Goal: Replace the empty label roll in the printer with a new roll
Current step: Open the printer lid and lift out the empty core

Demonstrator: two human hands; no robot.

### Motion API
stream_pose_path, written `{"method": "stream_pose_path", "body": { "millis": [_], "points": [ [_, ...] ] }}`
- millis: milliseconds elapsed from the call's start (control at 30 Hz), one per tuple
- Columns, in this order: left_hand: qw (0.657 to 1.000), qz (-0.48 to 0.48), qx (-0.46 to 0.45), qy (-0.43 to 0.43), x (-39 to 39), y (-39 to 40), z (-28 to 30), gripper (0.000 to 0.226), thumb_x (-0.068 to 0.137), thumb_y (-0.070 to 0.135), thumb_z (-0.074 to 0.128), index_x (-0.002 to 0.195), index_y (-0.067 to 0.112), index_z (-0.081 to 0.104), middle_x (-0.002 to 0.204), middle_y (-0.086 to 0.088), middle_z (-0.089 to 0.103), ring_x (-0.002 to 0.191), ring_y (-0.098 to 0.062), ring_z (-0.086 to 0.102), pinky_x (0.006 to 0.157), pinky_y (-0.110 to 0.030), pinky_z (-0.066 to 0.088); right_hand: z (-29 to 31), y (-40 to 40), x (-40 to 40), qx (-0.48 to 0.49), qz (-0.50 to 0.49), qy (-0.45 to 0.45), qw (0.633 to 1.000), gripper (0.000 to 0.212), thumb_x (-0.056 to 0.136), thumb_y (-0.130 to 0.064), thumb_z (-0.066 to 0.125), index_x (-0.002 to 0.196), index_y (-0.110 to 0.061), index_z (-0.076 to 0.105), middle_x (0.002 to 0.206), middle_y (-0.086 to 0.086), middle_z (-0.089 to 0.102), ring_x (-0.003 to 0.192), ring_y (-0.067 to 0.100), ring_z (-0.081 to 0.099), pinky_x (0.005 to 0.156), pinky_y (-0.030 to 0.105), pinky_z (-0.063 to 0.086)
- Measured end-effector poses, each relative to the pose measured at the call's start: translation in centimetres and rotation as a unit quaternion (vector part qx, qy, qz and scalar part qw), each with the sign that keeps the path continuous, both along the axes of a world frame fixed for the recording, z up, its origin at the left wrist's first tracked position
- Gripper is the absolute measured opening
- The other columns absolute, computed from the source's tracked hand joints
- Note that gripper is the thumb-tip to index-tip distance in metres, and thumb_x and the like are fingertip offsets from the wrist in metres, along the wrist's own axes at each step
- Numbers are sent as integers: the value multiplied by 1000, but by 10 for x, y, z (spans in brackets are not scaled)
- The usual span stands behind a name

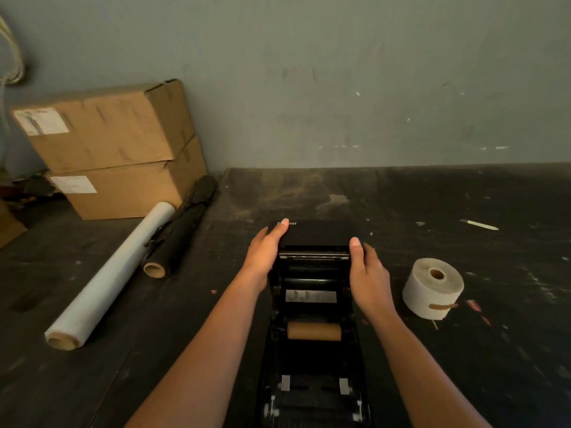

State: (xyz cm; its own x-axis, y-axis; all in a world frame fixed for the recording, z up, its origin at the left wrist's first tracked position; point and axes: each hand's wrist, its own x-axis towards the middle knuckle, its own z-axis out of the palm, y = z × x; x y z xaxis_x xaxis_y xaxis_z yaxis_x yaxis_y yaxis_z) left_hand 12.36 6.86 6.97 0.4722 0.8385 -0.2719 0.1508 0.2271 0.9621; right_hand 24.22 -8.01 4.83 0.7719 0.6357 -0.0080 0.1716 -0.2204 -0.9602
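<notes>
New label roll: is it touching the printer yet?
Apart. Head view shows bare tabletop between the new label roll and the printer.

Left hand (265, 253) and right hand (369, 274), fingers straight.
</notes>
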Motion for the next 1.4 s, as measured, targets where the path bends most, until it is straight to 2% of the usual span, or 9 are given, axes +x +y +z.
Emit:
{"method": "stream_pose_path", "body": {
  "millis": [133,267,400,467,600,833,1033,1200,1400],
  "points": [
    [1000,-12,-18,-2,7,11,0,51,75,59,65,110,22,65,102,-1,73,90,-18,69,66,-32,50,-1,10,14,-25,-10,-15,1000,67,86,-69,31,132,-22,48,87,-18,54,80,0,50,78,27,38],
    [1000,-10,-23,-3,11,13,1,53,75,61,65,111,22,65,100,-2,74,90,-19,70,65,-32,50,2,12,20,-42,0,-18,999,72,86,-69,32,137,-19,43,104,-5,57,93,9,48,83,29,36],
    [998,23,-8,-50,-5,-1,-12,68,78,75,48,125,28,60,125,2,66,113,-14,61,90,-34,47,-9,-11,20,-3,35,16,999,67,85,-68,35,139,-28,41,137,-3,52,113,7,48,84,21,36],
    [996,73,49,-28,-27,-22,-32,86,72,83,40,141,31,42,146,6,45,132,-13,41,109,-36,30,-31,-34,17,-17,32,20,999,66,84,-66,39,140,-30,38,140,-2,49,120,11,48,90,28,39],
    [987,54,137,62,-68,-66,-86,87,72,76,42,144,29,35,149,6,41,126,1,34,104,-26,30,-79,-68,-3,-118,62,25,991,66,85,-54,51,142,-25,36,141,2,49,125,18,48,95,33,41],
    [911,-127,328,215,-68,-82,-129,49,97,38,47,141,17,43,151,-1,39,139,-9,31,112,-22,23,-96,-65,-37,-190,107,-106,970,54,93,-34,54,143,-22,37,152,6,33,141,21,27,112,37,28],
    [885,-101,374,257,-62,-87,-130,43,98,21,48,140,15,43,149,-1,42,140,-13,31,113,-23,19,-93,-62,-45,-216,115,-115,963,54,95,-28,51,145,-21,31,156,8,24,142,23,25,114,38,28],
    [894,-87,380,219,-61,-86,-112,30,98,20,46,125,15,59,117,-1,63,103,-8,60,93,-24,49,-79,-63,-45,-191,121,-109,968,54,96,-28,49,146,-22,29,157,9,18,142,27,24,114,42,29],
    [907,-85,384,152,-56,-77,-75,26,100,24,45,90,15,67,79,8,57,66,2,53,59,-4,37,-46,-64,-41,-66,80,-77,992,49,96,-29,46,143,-25,35,136,4,51,114,12,55,92,28,47]
  ]
}}
